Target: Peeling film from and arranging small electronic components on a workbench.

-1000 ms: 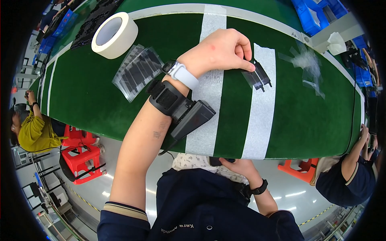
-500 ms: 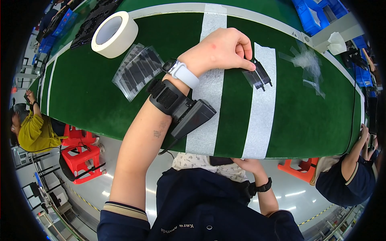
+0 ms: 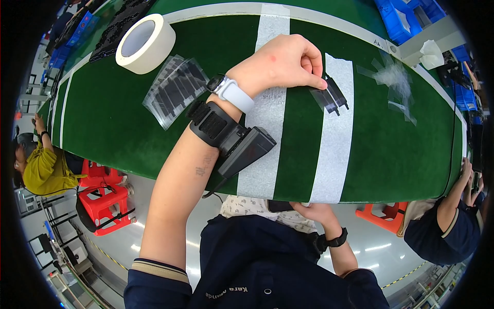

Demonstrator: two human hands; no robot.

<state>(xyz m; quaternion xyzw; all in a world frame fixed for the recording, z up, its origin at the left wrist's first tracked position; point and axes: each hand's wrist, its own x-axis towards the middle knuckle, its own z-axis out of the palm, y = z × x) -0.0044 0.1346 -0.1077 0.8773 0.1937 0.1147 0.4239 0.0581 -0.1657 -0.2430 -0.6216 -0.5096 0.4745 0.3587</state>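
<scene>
My left hand (image 3: 288, 63) reaches across the green table, thumb and fingers pinched on a clear film piece with dark strips (image 3: 335, 97). The piece lies over the left edge of the right-hand white tape strip (image 3: 333, 149), its small dark tabs pointing toward me. My right hand (image 3: 315, 211) is low at the near table edge, its thumb beside a dark flat rectangular object (image 3: 280, 206) over my lap. The table edge hides most of its fingers. Left of my left wrist lies a fanned stack of similar film pieces (image 3: 175, 91).
A masking tape roll (image 3: 163, 49) stands at the far left. Another white tape strip (image 3: 262, 154) runs under my left wrist. Crumpled clear film scraps (image 3: 395, 82) lie at right. Blue bins (image 3: 399, 23) are beyond the frame rail. People sit at both sides, near red stools (image 3: 105, 206).
My right hand has shifted slightly left toward the dark rectangular object. The left hand keeps its pinch on the film piece, almost still.
</scene>
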